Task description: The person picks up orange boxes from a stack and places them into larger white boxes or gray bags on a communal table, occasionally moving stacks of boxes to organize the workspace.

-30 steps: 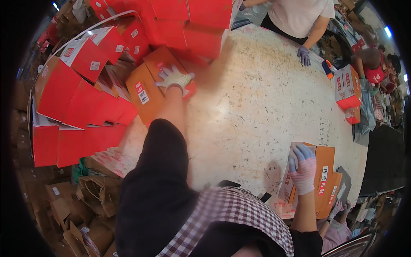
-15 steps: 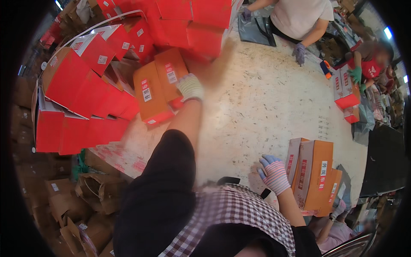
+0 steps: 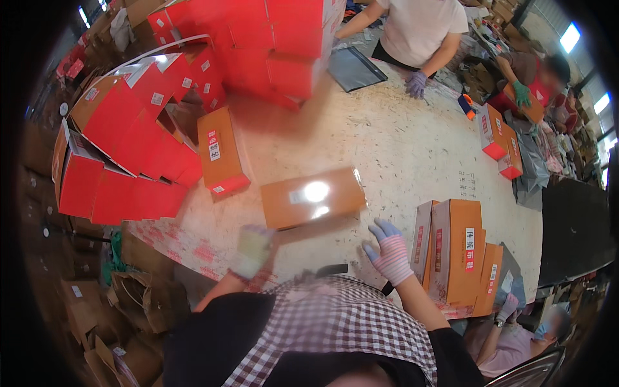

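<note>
An orange shoebox-like carton [image 3: 342, 187] lies crosswise in front of me, glare on its lid. My left hand [image 3: 255, 251], in a pale glove and smeared by motion, is just below its left end. My right hand [image 3: 387, 251], in a striped glove, is open and empty below the box's right end, beside several orange cartons [image 3: 464, 238] stacked at the table's right. Another orange carton [image 3: 222, 148] lies at the left, against piles of red-ended boxes [image 3: 126, 142].
The worktable [image 3: 393, 142] holds a grey bag [image 3: 354, 68], an orange tape dispenser [image 3: 467, 105] and boxes [image 3: 493, 132] at the back right. Co-workers stand across [image 3: 419, 26] and at right [image 3: 545, 84]; another sits lower right [image 3: 496, 348]. Torn cartons [image 3: 142, 300] lie lower left.
One orange carton has come from the left pile to the middle. My left hand has drawn back toward me, off it. My right hand has left the right-hand cartons' top.
</note>
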`<state>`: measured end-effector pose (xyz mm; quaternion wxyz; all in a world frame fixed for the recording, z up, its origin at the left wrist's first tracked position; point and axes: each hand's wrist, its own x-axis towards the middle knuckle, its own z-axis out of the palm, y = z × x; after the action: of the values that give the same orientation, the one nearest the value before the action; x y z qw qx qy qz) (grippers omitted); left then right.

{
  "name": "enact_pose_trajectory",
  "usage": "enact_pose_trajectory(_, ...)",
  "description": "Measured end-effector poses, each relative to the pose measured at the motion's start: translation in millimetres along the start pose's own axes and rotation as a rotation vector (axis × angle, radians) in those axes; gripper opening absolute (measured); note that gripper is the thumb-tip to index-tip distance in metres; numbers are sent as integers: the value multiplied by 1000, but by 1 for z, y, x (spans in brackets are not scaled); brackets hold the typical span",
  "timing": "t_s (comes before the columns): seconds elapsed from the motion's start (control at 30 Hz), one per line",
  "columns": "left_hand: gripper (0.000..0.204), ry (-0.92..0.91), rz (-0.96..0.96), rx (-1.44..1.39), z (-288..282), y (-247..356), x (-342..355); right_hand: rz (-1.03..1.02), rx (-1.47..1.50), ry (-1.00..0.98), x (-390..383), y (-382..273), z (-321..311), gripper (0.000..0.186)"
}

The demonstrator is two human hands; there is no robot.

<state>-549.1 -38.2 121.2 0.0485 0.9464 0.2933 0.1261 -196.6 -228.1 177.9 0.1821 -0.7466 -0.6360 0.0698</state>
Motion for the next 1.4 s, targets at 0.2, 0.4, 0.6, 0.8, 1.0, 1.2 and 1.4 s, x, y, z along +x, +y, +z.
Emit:
enact_pose_trajectory(0.2,65,4,-624,-668,114,3,-73,557,565,-466,52,-2,37,71)
enact_pose_trajectory(0.4,99,393,-474,-804,128,122,56,606,931,-415,49,-3,44,58)
enact_pose_trajectory(0.6,96,-17,-899,-1728,15,114,122,353,427,307,2,-4,44,58)
enact_pose_trajectory(0.8,88,-314,-673,-1884,6,144,113,401,-82,86,5,-94,-15,92)
enact_pose_trajectory(1.0,98,-352,-402,-2215,-61,165,109,311,332,116,-4,-73,-93,96)
enact_pose_trajectory(1.2,90,-620,-113,-1276,22,138,133,499,-330,-96,2,-87,-75,99)
enact_pose_trajectory(1.4,113,-44,-857,-88,-25,-33,178,794,-420,-147,-75,25,38,92)
